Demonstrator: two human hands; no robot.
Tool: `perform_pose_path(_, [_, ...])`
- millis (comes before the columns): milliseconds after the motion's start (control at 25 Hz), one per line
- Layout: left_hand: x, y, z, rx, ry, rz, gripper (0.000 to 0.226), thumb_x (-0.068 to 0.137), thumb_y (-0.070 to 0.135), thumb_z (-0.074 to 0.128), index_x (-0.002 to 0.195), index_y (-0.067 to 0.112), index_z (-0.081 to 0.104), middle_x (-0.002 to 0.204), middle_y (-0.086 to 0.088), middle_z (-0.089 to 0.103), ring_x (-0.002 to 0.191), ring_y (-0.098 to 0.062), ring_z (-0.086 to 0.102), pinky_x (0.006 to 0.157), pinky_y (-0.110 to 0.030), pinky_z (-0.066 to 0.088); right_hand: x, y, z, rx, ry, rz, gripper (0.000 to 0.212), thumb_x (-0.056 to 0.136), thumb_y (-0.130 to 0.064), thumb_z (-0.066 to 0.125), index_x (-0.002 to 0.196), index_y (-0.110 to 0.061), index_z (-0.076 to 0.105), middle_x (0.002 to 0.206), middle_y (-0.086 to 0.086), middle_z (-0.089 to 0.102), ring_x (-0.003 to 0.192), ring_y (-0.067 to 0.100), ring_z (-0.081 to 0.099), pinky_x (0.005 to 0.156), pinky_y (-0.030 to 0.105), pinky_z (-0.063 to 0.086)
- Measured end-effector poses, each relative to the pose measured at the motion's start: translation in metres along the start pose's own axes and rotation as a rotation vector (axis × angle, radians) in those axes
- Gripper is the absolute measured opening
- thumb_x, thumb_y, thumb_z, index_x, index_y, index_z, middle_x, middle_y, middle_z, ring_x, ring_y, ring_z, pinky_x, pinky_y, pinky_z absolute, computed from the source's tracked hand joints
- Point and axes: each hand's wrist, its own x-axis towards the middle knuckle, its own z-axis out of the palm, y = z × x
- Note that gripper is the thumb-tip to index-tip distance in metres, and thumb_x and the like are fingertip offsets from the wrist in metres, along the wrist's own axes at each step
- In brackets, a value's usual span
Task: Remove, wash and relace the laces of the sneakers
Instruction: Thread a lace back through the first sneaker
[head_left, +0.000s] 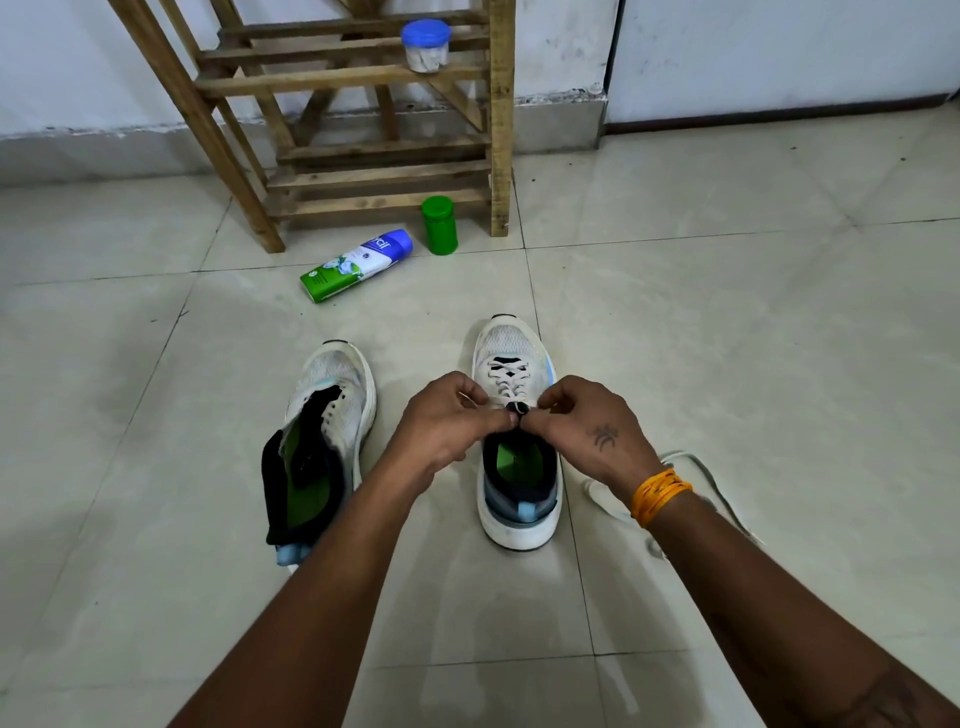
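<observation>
1. two bare forearms are stretched forward from the bottom edge, converging over the right-hand white mesh sneaker (519, 447); an orange thread band (658, 494) is worn on the right wrist.
2. the left hand (451, 426) is held knuckles-up with its fingers curled, and a strand of the off-white shoelace (506, 378) is pinched at its fingertips.
3. the right hand (587, 428) is likewise curled, thumb and forefinger pinched on the lace just beside the left fingertips, above the black tongue at the top eyelets.
4. the lace is seen crossed through the eyelets just beyond the fingers, toward the toe.
5. a loose off-white shoelace (696, 467) is lying on the tiled floor (727, 322) to the right, partly hidden by the right wrist.
6. the second white mesh sneaker (324, 441), unlaced with its black tongue flopped out, is set to the left.
7. farther off, a green and blue tube (358, 265) is lying on its side near an upright green cylindrical container (439, 225).
8. a wooden slatted rack (363, 119) is stood against the wall, with a blue-lidded clear jar (426, 45) on it.
</observation>
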Motion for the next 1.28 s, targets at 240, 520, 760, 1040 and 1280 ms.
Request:
perform_pose_path(240, [-0.002, -0.002, 0.008, -0.021, 0.09, 0.017, 0.033, 0.068, 0.02, 0.08, 0.096, 0.021, 0.065, 0.084, 0.003, 0.067, 0.07, -0.013, 0.064, 0.065, -0.036, 0.061, -0.002, 0.005, 0.005, 0.018, 0.117, -0.043, 0.031, 0.073, -0.038, 0.08, 0.099, -0.025, 0.066, 0.088, -0.012, 0.068, 0.086, 0.013, 0.065, 0.068, 0.024, 0.047])
perform_pose_path(520, [0.013, 0.004, 0.009, -0.271, 0.095, -0.203, 0.06, 0.084, 0.072, 0.064, 0.081, 0.012, 0.068, 0.069, -0.001, 0.062, 0.058, -0.022, 0.055, 0.051, -0.028, 0.048, 0.01, 0.003, 0.003, 0.337, 0.027, 0.296, 0.066, 0.081, -0.073, 0.063, 0.068, -0.009, 0.063, 0.059, 0.008, 0.062, 0.053, 0.025, 0.057, 0.056, 0.034, 0.057])
perform_pose_path(760, [0.024, 0.009, 0.011, -0.319, 0.064, -0.251, 0.013, 0.084, 0.015, 0.07, 0.074, 0.012, 0.062, 0.061, -0.003, 0.053, 0.045, -0.015, 0.041, 0.044, -0.02, 0.034, 0.025, -0.006, 0.005, 0.565, -0.044, 0.342, 0.013, 0.083, -0.016, 0.075, 0.08, -0.006, 0.066, 0.072, 0.012, 0.052, 0.049, 0.017, 0.034, 0.045, 0.023, 0.028])
perform_pose_path(1040, [0.009, 0.009, 0.006, -0.608, 0.274, -0.106, 0.014, 0.092, 0.011, 0.055, 0.082, 0.009, 0.065, 0.075, -0.003, 0.066, 0.053, -0.013, 0.049, 0.043, -0.023, 0.031, 0.016, -0.013, -0.01, 1.16, -0.036, 0.301, 0.011, 0.096, -0.003, 0.058, 0.088, -0.006, 0.065, 0.084, 0.013, 0.072, 0.049, 0.01, 0.052, 0.045, 0.019, 0.047])
perform_pose_path(1280, [-0.007, 0.052, -0.021, -0.815, 0.068, -0.073, 0.019, 0.102, 0.013, 0.05, 0.093, 0.013, 0.067, 0.072, 0.003, 0.062, 0.049, -0.009, 0.047, 0.043, -0.02, 0.032, 0.002, -0.049, -0.04, 0.926, -0.069, 0.088, 0.015, 0.102, -0.014, 0.06, 0.104, -0.002, 0.069, 0.084, 0.012, 0.071, 0.055, 0.015, 0.056, 0.051, 0.024, 0.052])
